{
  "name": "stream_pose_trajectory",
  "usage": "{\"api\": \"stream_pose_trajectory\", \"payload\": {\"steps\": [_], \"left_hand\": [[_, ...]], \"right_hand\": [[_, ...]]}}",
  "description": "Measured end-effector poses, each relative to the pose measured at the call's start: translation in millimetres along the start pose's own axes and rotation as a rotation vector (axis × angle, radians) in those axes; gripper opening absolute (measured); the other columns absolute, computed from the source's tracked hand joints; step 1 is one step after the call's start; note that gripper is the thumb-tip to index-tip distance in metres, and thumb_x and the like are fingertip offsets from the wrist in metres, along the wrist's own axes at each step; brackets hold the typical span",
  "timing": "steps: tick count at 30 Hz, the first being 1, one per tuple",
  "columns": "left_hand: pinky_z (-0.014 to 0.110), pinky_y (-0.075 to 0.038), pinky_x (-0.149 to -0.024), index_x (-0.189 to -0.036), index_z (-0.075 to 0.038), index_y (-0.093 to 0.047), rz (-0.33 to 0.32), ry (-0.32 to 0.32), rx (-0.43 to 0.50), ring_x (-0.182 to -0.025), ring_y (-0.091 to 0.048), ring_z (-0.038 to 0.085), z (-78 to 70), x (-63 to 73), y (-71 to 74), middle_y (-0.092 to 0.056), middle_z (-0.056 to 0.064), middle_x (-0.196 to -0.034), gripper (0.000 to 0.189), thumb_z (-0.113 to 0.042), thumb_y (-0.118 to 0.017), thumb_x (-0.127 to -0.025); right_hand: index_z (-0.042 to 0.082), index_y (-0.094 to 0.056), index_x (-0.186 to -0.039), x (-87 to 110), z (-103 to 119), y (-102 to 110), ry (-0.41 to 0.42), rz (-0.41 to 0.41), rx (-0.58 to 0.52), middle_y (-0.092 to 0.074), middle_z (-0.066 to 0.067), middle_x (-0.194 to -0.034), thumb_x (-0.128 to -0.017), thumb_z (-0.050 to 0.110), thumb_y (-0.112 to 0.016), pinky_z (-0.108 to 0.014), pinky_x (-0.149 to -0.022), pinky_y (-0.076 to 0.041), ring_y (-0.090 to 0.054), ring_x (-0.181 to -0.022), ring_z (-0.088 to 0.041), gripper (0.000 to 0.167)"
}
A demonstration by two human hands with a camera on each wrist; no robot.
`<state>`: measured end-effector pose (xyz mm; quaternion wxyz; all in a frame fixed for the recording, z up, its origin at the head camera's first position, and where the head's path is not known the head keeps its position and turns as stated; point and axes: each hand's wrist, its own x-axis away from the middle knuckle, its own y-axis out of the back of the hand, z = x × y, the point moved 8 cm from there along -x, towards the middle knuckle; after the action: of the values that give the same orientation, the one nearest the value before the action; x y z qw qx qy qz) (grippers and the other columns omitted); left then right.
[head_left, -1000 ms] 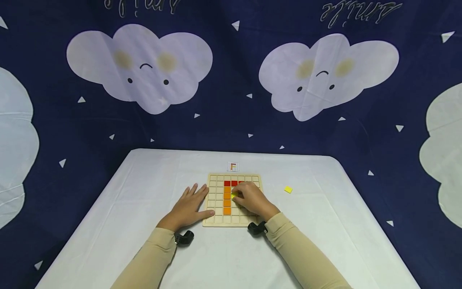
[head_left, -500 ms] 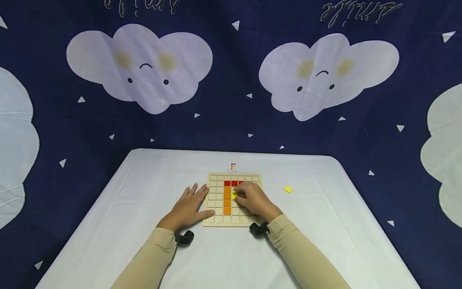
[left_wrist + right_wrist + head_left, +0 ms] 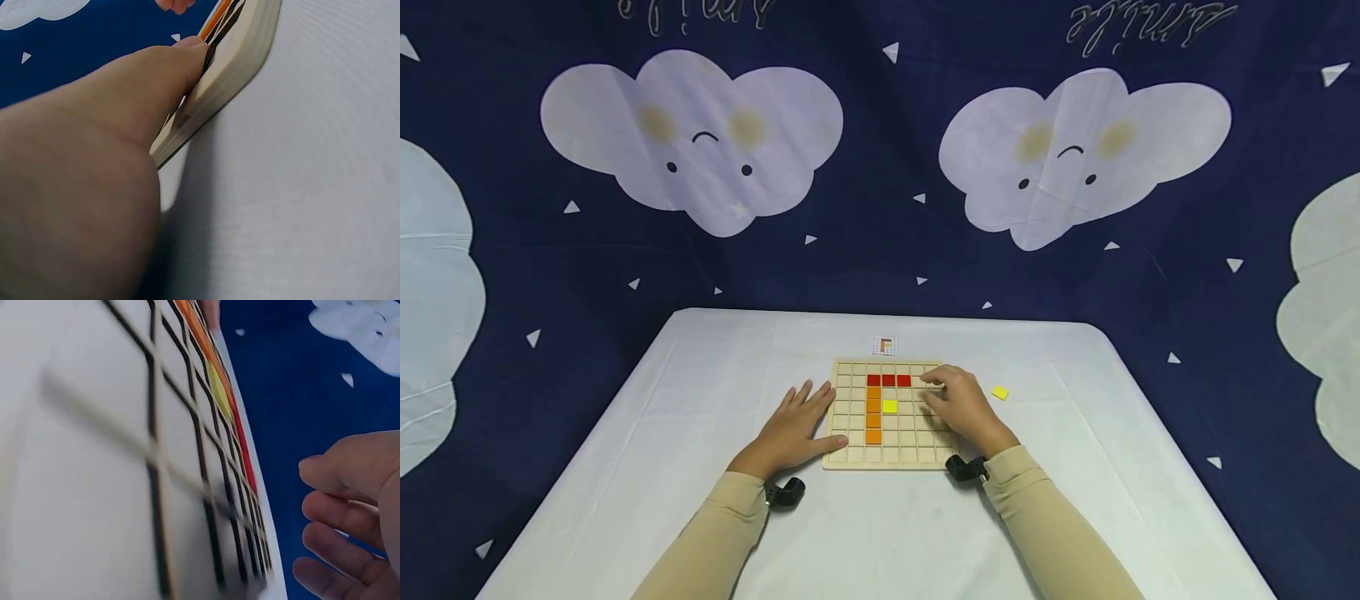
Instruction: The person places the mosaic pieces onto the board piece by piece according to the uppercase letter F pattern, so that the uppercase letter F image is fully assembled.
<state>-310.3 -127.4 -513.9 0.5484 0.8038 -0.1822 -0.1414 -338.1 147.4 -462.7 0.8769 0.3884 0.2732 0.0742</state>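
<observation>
A wooden grid board (image 3: 857, 457) lies on the table. Three red tiles (image 3: 888, 381) form a row on it, several orange tiles (image 3: 873, 407) run down in a column below the leftmost red one, and one yellow tile (image 3: 890, 407) sits in a cell beside the column. My left hand (image 3: 792, 430) rests at the board's left edge, fingers spread and thumb over the rim; the thumb shows on the rim in the left wrist view. Above the board's right side is my right hand (image 3: 967, 407), fingers loosely bent with nothing between them, as the right wrist view also shows.
Another yellow tile (image 3: 1000, 392) lies on the white tablecloth (image 3: 737, 350) right of the board. Behind the board lies a small pattern card (image 3: 885, 345) with a grid and coloured squares. A dark blue cloth with clouds (image 3: 880, 167) hangs behind the table.
My right hand has let go of the yellow tile, which stays in its cell, and has moved right across the board. The left hand has held its place.
</observation>
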Motion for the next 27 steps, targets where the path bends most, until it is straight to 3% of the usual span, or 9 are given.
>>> {"api": "stream_pose_trajectory", "payload": {"steps": [6, 11, 20, 27], "left_hand": [[0.052, -0.002, -0.126, -0.166, -0.006, -0.032, 0.002, -0.007, -0.002, -0.158, -0.01, 0.037, -0.9, -0.4, 0.7, -0.024, 0.01, -0.171, 0.102, -0.074, -0.06, -0.094], [0.052, -0.002, -0.126, -0.166, -0.006, -0.032, -0.008, -0.01, -0.007, -0.158, -0.01, 0.037, 0.5, -0.4, 0.9, -0.024, 0.01, -0.171, 0.102, -0.074, -0.059, -0.094], [0.052, -0.001, -0.126, -0.165, -0.005, -0.032, -0.015, -0.019, -0.001, -0.158, -0.009, 0.037, 1.2, 0.1, 1.1, -0.024, 0.01, -0.171, 0.102, -0.074, -0.059, -0.095], [0.053, -0.001, -0.126, -0.165, -0.005, -0.032, -0.01, -0.025, 0.005, -0.158, -0.01, 0.037, -0.7, 0.9, 1.0, -0.024, 0.011, -0.171, 0.101, -0.073, -0.06, -0.095]], "right_hand": [[-0.002, -0.077, -0.112, 16.6, -33, 42, -0.081, -0.135, 0.068, -0.072, -0.017, -0.114, -0.088, 0.004, -0.084, -0.049, -0.085, -0.06, -0.068, -0.104, -0.036, 0.026], [-0.005, -0.076, -0.112, 33.2, -60, 68, -0.142, -0.184, 0.114, -0.072, -0.021, -0.112, -0.086, 0.002, -0.084, -0.054, -0.087, -0.056, -0.067, -0.102, -0.04, 0.028], [-0.009, -0.07, -0.124, 50.0, -90, 73, -0.264, -0.039, 0.166, -0.067, -0.027, -0.124, -0.087, 0.009, -0.085, -0.06, -0.108, -0.041, -0.057, -0.122, -0.048, 0.044], [-0.008, -0.074, -0.112, 54.7, -97, 72, -0.261, -0.044, 0.208, -0.069, -0.025, -0.117, -0.09, 0.0, -0.078, -0.059, -0.105, -0.044, -0.061, -0.114, -0.047, 0.024]]}}
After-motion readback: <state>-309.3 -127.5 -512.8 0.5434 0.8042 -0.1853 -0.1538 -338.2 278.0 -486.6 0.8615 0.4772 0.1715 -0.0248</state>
